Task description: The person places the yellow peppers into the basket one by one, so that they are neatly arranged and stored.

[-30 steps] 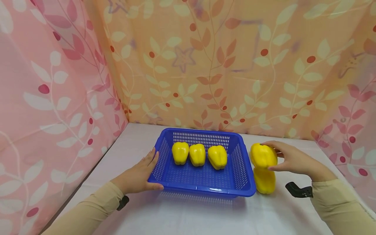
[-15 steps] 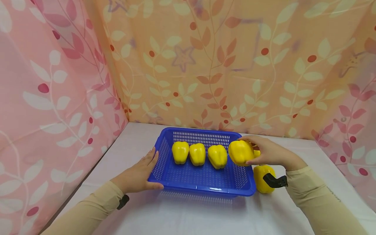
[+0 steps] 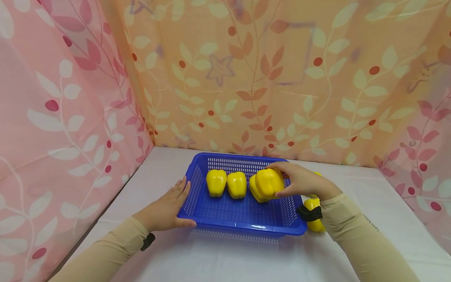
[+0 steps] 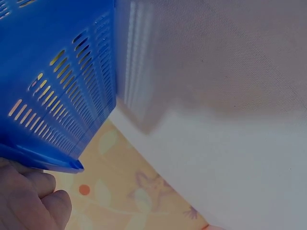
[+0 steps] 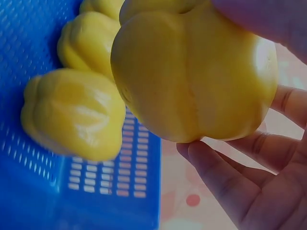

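Observation:
A blue perforated basket [image 3: 225,226] holds a row of yellow bell peppers [image 3: 216,183]. My right hand [image 3: 303,181] grips another yellow bell pepper [image 3: 270,183] over the basket's right half. In the head view it partly covers the rightmost pepper [image 3: 256,192] of the row; in the right wrist view, thumb and fingers are around the held pepper [image 5: 192,76], which is apart from the pepper [image 5: 72,115] below. My left hand [image 3: 163,209] rests on the basket's left rim, fingers extended along the side and thumb at the front corner. Only some of its fingers [image 4: 36,196] show in the left wrist view.
Right of the basket, a yellow bell pepper [image 3: 314,211] stands on the white tablecloth [image 3: 225,258], partly behind the right wrist's black strap [image 3: 310,213]. A sliver of yellow [image 3: 318,173] shows behind my right hand. Flowered curtains [image 3: 246,78] enclose the table at the back and sides.
My right hand has carried the gripped bell pepper leftward, from beside the basket over its right rim to above the row inside. My left hand and the basket have stayed put.

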Action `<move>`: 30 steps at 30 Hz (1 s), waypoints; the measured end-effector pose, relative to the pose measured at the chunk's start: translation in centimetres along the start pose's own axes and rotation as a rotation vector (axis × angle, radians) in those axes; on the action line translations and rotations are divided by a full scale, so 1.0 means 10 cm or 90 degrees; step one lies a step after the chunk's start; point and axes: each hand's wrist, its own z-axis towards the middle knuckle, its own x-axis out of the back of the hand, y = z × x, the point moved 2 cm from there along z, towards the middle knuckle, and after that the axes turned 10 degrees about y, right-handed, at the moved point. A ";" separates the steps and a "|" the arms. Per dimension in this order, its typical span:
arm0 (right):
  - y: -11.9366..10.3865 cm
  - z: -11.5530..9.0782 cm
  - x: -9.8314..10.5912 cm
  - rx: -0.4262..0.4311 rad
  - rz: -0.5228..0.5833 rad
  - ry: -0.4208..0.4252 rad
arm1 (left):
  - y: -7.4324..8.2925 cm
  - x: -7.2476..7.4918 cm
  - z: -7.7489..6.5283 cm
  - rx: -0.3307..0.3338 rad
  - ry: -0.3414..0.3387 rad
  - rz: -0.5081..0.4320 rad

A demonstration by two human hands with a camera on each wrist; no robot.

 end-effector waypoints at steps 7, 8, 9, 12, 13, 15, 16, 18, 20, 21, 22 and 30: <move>-0.08 0.15 -0.16 -0.011 0.020 -0.020 | -0.01 -0.01 0.01 0.008 -0.007 0.002; -0.10 0.17 -0.18 -0.010 0.018 -0.022 | -0.01 -0.01 0.01 0.009 -0.008 0.004; -0.11 0.20 -0.20 -0.007 0.018 -0.023 | -0.01 -0.01 0.01 0.008 -0.008 0.006; -0.15 0.26 -0.28 -0.002 0.022 -0.028 | 0.00 -0.01 0.01 0.007 -0.010 0.010; -0.17 0.29 -0.30 0.001 0.022 -0.030 | 0.00 0.00 0.01 0.006 -0.011 0.011; -0.19 0.33 -0.35 0.007 0.023 -0.034 | 0.00 0.00 0.01 0.007 -0.014 0.011; -0.21 0.35 -0.37 0.008 0.022 -0.037 | 0.00 0.00 0.01 0.006 -0.015 0.011; -0.23 0.40 -0.42 0.019 0.021 -0.042 | 0.00 -0.01 0.01 0.010 -0.018 0.011; -0.26 0.44 -0.46 0.024 0.021 -0.048 | -0.01 -0.02 0.02 0.014 -0.018 0.013; -0.28 0.46 -0.49 0.025 0.024 -0.051 | -0.02 -0.02 0.02 0.014 -0.017 0.011; -0.29 0.48 -0.51 0.023 0.027 -0.055 | -0.02 -0.03 0.02 0.013 -0.014 0.008; -0.42 0.66 -0.69 0.059 0.022 -0.080 | -0.04 -0.03 0.02 -0.011 0.007 0.013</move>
